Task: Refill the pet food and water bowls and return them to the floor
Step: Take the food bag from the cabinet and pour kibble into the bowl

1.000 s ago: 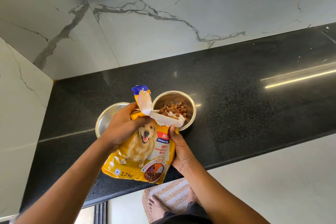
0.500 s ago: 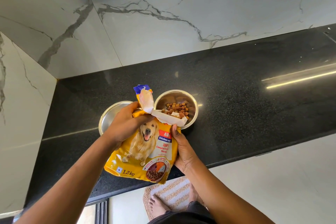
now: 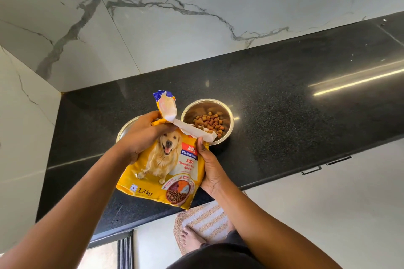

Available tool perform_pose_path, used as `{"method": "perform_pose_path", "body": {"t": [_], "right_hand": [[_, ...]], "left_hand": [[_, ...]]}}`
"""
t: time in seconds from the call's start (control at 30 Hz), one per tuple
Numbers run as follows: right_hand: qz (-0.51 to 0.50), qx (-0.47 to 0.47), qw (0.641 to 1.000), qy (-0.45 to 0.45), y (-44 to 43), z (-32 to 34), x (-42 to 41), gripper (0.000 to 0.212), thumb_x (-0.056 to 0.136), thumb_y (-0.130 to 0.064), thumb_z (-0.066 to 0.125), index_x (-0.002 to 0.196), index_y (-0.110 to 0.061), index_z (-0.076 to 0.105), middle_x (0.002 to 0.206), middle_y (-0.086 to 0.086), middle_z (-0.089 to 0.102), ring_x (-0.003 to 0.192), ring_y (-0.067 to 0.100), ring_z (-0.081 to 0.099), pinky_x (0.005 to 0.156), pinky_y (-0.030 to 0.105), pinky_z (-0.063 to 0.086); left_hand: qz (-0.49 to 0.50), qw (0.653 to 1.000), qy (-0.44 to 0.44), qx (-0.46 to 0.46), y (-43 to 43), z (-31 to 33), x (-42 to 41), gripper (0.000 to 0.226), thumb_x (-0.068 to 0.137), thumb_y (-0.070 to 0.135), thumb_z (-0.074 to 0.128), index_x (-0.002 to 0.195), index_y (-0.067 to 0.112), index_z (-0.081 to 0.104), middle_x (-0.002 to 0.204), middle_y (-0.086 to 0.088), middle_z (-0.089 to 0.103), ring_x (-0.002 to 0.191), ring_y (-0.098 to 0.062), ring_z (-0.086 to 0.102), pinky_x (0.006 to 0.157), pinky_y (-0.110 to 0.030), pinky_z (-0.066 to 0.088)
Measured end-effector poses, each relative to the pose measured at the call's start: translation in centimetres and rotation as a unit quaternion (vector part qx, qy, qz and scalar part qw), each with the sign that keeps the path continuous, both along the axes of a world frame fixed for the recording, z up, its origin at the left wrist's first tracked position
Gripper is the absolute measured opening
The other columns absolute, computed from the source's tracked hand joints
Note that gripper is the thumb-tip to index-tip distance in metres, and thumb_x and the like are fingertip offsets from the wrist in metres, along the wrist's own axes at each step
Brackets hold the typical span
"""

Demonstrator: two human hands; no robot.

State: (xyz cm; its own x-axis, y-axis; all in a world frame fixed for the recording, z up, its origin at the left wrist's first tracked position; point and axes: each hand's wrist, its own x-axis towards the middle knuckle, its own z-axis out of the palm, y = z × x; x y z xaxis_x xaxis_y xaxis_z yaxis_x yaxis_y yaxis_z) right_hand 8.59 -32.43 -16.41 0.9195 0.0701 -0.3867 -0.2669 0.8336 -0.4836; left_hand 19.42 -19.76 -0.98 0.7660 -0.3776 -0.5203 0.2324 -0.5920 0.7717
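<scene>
While the yellow dog-food bag [image 3: 161,166] was held tilted toward the steel food bowl [image 3: 229,111], its torn white mouth lay over that bowl's near rim; whether it touched the rim could not be told. Brown kibble [image 3: 209,122] sat in a small heap inside the bowl, toward its near side. The left hand [image 3: 142,137], just left of the bowl, gripped the bag's upper corner, fingers curled over the front below the raised torn flap. The right hand [image 3: 209,166], just in front of the bowl, clasped the bag's right edge, thumb pressed on the front under the mouth. A second steel bowl [image 3: 125,126] stood left of the food bowl, mostly hidden behind the left hand, its contents unseen. Both bowls stood on the black counter [image 3: 284,116]. Nearer than the bowl, past the counter's edge, a bare foot [image 3: 190,238] rested on a striped mat [image 3: 207,220].
</scene>
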Motion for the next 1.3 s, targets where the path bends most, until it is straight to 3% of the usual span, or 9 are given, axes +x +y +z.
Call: {"method": "perform_pose_path", "body": {"t": [0.1,0.2,0.3,0.4,0.53,1.0,1.13,1.3], "right_hand": [[-0.008,0.006,1.0,-0.008,0.5,0.1,0.4,0.108,0.069,-0.064,0.09,0.155,-0.013,0.052,0.144,0.02,0.067,0.125,0.037,0.07,0.1,0.055,0.061],[-0.003,0.016,1.0,-0.015,1.2,-0.3,0.9,0.101,0.078,-0.063,0.084,0.158,-0.012,0.048,0.154,0.024,0.057,0.141,0.046,0.055,0.116,0.066,0.045],[0.002,0.014,1.0,-0.012,1.7,-0.8,1.3,0.097,0.082,-0.062,0.082,0.158,-0.012,0.049,0.156,0.025,0.054,0.147,0.049,0.048,0.121,0.073,0.033],[-0.005,0.004,1.0,-0.013,1.8,-1.1,1.2,0.097,0.081,-0.062,0.081,0.158,-0.013,0.048,0.156,0.024,0.055,0.146,0.048,0.05,0.121,0.072,0.034],[-0.011,0.012,1.0,-0.021,2.1,-0.9,1.0,0.099,0.079,-0.061,0.084,0.158,-0.013,0.049,0.155,0.024,0.057,0.145,0.047,0.051,0.12,0.072,0.035],[-0.033,-0.01,0.999,-0.008,2.4,-0.5,1.1,0.092,0.086,-0.058,0.079,0.159,-0.013,0.047,0.158,0.025,0.053,0.147,0.049,0.047,0.12,0.072,0.035],[-0.045,-0.009,0.999,-0.009,2.3,-0.4,1.0,0.093,0.085,-0.057,0.079,0.159,-0.013,0.046,0.157,0.025,0.053,0.145,0.048,0.051,0.117,0.068,0.043],[-0.061,0.002,0.998,-0.01,2.2,-0.3,0.7,0.098,0.079,-0.06,0.084,0.158,-0.013,0.049,0.154,0.023,0.058,0.135,0.042,0.062,0.108,0.061,0.055]], "left_hand": [[-0.006,1.0,0.01,0.01,0.0,0.3,0.7,0.034,0.097,0.026,0.068,0.129,0.027,0.058,0.115,-0.006,0.074,0.103,-0.028,0.074,0.089,-0.046,0.06],[-0.017,1.0,0.014,0.02,-0.1,0.6,1.3,0.039,0.098,0.026,0.067,0.135,0.025,0.056,0.119,-0.008,0.073,0.106,-0.03,0.073,0.095,-0.05,0.059],[-0.022,0.999,0.016,0.024,-0.1,0.8,1.6,0.037,0.099,0.025,0.065,0.135,0.025,0.056,0.119,-0.008,0.072,0.105,-0.03,0.073,0.092,-0.047,0.059],[-0.025,0.999,0.022,0.02,-0.1,0.8,1.8,0.038,0.099,0.023,0.065,0.137,0.024,0.056,0.116,-0.007,0.073,0.103,-0.028,0.074,0.086,-0.042,0.06],[-0.034,0.999,0.025,0.026,0.0,0.8,2.0,0.042,0.099,0.022,0.065,0.14,0.024,0.056,0.118,-0.008,0.074,0.105,-0.03,0.074,0.097,-0.053,0.058],[-0.054,0.998,0.0,0.04,-0.1,1.3,2.1,0.041,0.099,0.022,0.065,0.139,0.025,0.056,0.118,-0.004,0.073,0.104,-0.026,0.073,0.093,-0.046,0.059],[-0.062,0.997,-0.007,0.047,-0.5,1.4,2.2,0.046,0.099,0.022,0.066,0.143,0.023,0.055,0.12,-0.005,0.072,0.106,-0.027,0.073,0.101,-0.052,0.056],[-0.065,0.997,-0.006,0.05,-1.1,1.6,2.2,0.04,0.098,0.022,0.066,0.136,0.026,0.055,0.118,-0.005,0.073,0.103,-0.026,0.073,0.093,-0.045,0.058]]}}
